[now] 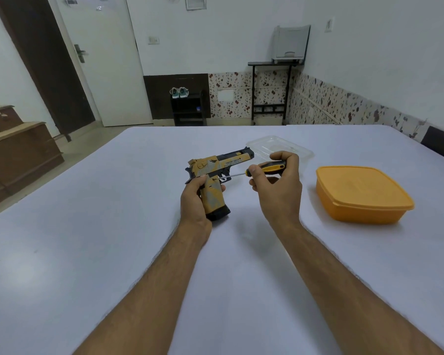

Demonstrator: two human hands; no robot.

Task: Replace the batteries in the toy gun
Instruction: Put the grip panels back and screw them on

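Two hands at work: our left hand [194, 201] grips the toy gun [215, 175] while our right hand [277, 180] grips the screwdriver [263, 169], best kept square and pressed into the screw.

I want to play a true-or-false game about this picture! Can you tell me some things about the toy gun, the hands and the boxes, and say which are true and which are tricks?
1. The left hand holds the toy gun by its grip. True.
2. The right hand holds a hammer. False: it holds a screwdriver with a black and orange handle.
3. The screwdriver's tip meets the side of the toy gun, just above the grip. True.
4. The orange container has no lid on. False: an orange lid covers it.
5. The clear container sits beyond the toy gun on the table. True.
6. The orange container sits on the person's left side. False: it is on the right.
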